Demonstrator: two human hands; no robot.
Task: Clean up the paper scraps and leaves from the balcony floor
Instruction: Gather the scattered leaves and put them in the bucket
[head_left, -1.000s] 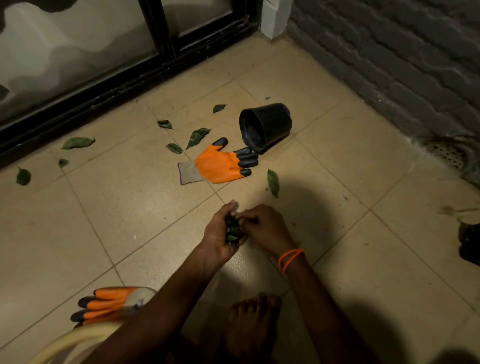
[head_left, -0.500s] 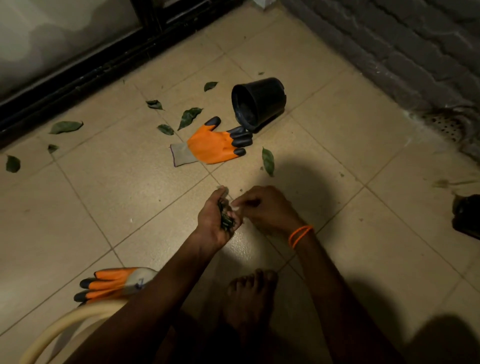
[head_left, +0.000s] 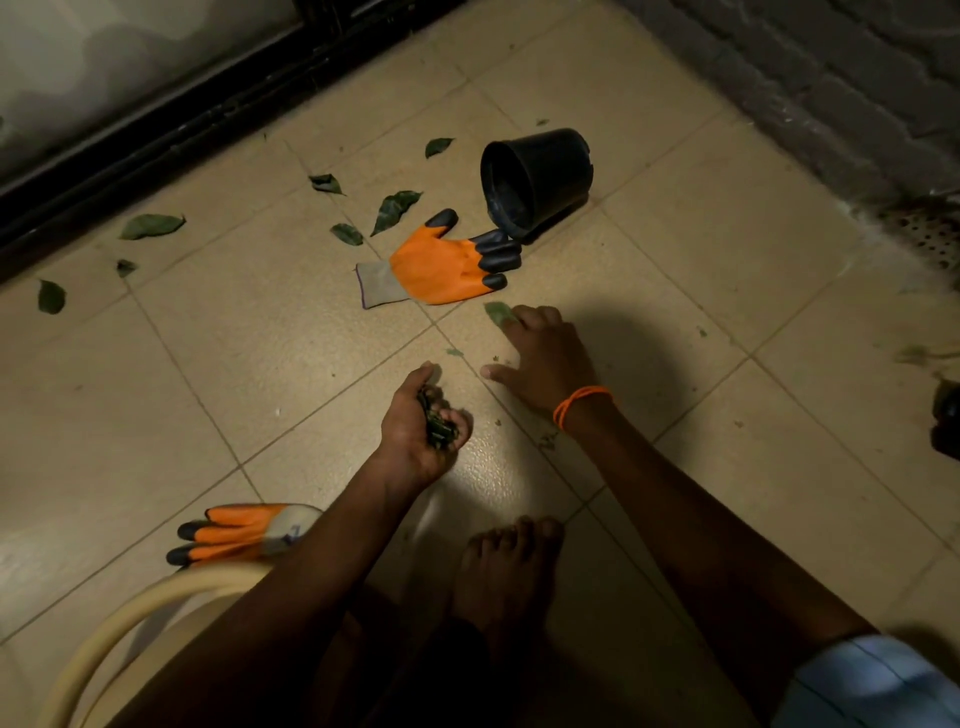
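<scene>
My left hand (head_left: 415, 431) is cupped palm-up low over the tiles and grips a bunch of dark green collected leaves (head_left: 438, 423). My right hand (head_left: 543, 353), with an orange band at the wrist, reaches forward, its fingertips resting on a single leaf (head_left: 497, 313) on the floor and its thumb spread well apart. More loose leaves lie to the left and behind: a large leaf (head_left: 397, 208), a small leaf (head_left: 347, 234), a curled leaf (head_left: 326, 183), a far leaf (head_left: 438, 146) and a long leaf (head_left: 150, 226). Tiny leaf crumbs dot the tiles near both hands.
A black plastic pot (head_left: 535, 182) lies on its side, touching an orange and black glove (head_left: 447, 265). A second glove (head_left: 244, 535) lies by a cream chair frame (head_left: 130, 623). My bare foot (head_left: 509, 571) is below the hands. Sliding door track (head_left: 156, 130) left, brick wall (head_left: 831, 78) and floor drain (head_left: 930, 234) right.
My right hand left the bunch in my left hand and moved forward onto the leaf below the glove. The left hand stays closed round its leaves.
</scene>
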